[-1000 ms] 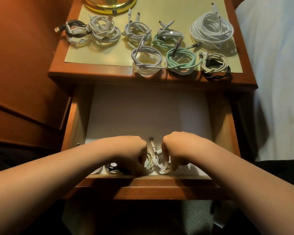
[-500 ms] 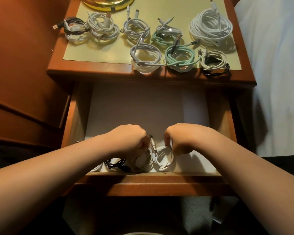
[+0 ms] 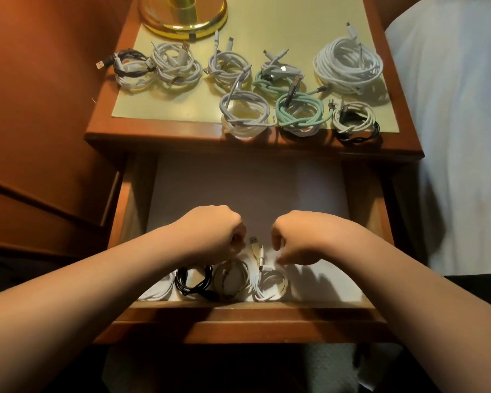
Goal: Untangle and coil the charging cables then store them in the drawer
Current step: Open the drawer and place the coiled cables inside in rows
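- Both hands had come up and back off the front row of coils since a sec ago; before, they were pressed down on the white coils at the drawer's front edge.
- L hand (image 3: 216,234) was over the cream coil (image 3: 230,279), fingers curled under; whether they still touched or pinched it, can't tell, the knuckles hid the tips.
- R hand (image 3: 295,238) hung just above the white coil (image 3: 270,285), fingers curled loosely down, apparently holding nothing; a gap showed btwn fingertips and cable.
- That white coil lay flat in the drawer (image 3: 380,211), its two plug ends (image 3: 257,248) sticking up btwn the hands.
- Front row in drawer, L to R: a white coil (image 3: 158,290) partly under the L forearm, black coil (image 3: 194,282), cream, white. Touching or nearly so.
- Judgement: the latest coil looked placed and let go, so approx four stored.
- Lots left on the nightstand top (image 3: 165,109): mint coil (image 3: 299,116), big white coil (image 3: 349,66), several more white/grey ones, near the brass lamp base (image 3: 182,17).
- Next prob a reach up to the top for another coil; back of drawer had room.
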`<state>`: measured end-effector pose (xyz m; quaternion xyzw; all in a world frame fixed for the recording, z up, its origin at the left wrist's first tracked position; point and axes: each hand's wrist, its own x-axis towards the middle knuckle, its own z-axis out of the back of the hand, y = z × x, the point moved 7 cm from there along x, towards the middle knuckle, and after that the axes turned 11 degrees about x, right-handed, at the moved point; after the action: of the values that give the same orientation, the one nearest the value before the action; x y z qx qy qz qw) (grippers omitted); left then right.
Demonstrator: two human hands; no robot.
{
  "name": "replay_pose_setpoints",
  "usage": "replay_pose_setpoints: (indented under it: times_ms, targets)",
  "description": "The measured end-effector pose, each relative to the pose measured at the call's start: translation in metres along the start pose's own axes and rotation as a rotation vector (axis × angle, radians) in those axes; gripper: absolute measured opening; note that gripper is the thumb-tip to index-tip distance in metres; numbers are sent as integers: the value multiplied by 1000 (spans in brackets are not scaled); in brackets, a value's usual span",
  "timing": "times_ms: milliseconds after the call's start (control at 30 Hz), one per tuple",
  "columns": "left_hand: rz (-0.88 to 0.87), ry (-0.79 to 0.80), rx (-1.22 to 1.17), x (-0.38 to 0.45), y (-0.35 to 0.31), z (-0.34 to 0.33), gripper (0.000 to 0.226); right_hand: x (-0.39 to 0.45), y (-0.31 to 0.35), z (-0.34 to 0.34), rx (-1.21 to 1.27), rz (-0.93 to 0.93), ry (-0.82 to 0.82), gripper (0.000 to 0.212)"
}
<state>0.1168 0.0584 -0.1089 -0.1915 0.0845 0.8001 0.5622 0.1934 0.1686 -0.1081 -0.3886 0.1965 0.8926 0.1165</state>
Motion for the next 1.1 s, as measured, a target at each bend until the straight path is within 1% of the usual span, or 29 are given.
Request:
replay_pose_setpoints:
  times_ms: [67, 133, 200, 267, 300, 367, 467, 567, 633, 733, 833, 900, 1000, 1100]
  targets:
    - [29, -138, -37, -1, 11, 25, 20, -9, 9, 29, 58, 75, -185, 17]
    - [43, -275, -108, -7, 22, 53, 26, -21, 17, 57, 121, 165, -397, 16]
    - [51, -415, -200, -17, 33, 80, 30, -39, 24, 85, 235, 290, -672, 12]
    - [75, -508, -285, -26, 44, 99, 24, -56, 29, 107, 316, 396, -906, 11]
    - [86, -539, -314, -29, 48, 106, 22, -62, 30, 115, 317, 427, -978, 14]
    - [109, -579, -339, -31, 56, 114, 20, -65, 34, 129, 283, 459, -1063, 24]
    - [132, -610, -368, -28, 63, 116, 19, -59, 38, 141, 221, 469, -1096, 34]
    - [132, -622, -387, -23, 65, 117, 19, -48, 45, 145, 178, 444, -1048, 44]
    - [143, -627, -394, -21, 66, 117, 20, -42, 47, 144, 148, 427, -1013, 46]
    - [180, -645, -393, -18, 68, 120, 20, -37, 46, 143, 127, 414, -989, 36]
    - [194, -701, -385, -16, 66, 127, 21, -34, 39, 146, 182, 405, -979, 26]
    - [197, -770, -379, -17, 65, 133, 18, -33, 34, 149, 248, 425, -995, 19]
    - [221, -916, -315, -24, 67, 145, 22, -39, 28, 154, 336, 481, -1072, 13]
    - [250, -966, -294, -26, 73, 147, 22, -45, 21, 157, 461, 532, -1096, 12]
